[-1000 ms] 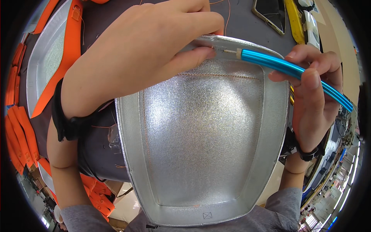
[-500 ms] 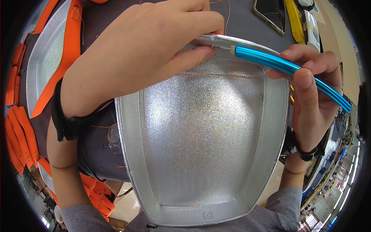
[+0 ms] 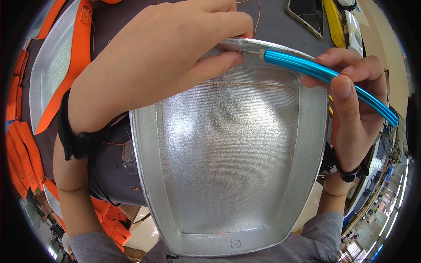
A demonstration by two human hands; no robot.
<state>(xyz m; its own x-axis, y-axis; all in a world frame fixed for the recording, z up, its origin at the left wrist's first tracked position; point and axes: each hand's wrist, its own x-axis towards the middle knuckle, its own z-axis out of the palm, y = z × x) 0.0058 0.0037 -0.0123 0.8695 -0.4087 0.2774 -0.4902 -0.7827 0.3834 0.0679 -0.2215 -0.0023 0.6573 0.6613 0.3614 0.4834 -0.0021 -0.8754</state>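
Note:
A silver foil-faced fabric panel [image 3: 228, 158] with raised side walls and stitched seams stands in front of me, its lower edge against my body. My left hand [image 3: 188, 52] is closed on the panel's far rim, thumb on the inner face and fingers over the outside. In my right hand [image 3: 351, 87] is a slim tool with a shiny blue handle [image 3: 302, 65], held between thumb and fingers. Its thin metal tip points left, at the inner far wall beside my left thumb. The end of the tip is too small to make out.
Another silver piece with orange edging [image 3: 52, 65] lies at the left, with several orange strips [image 3: 24, 151] beyond it. A phone [image 3: 307, 15] and a yellow tool [image 3: 334, 24] lie at the far right of the dark table [image 3: 116, 175]. Loose orange threads lie about.
The blue-handled tool and my right hand have shifted very slightly to the left and up. My left hand keeps its hold on the rim.

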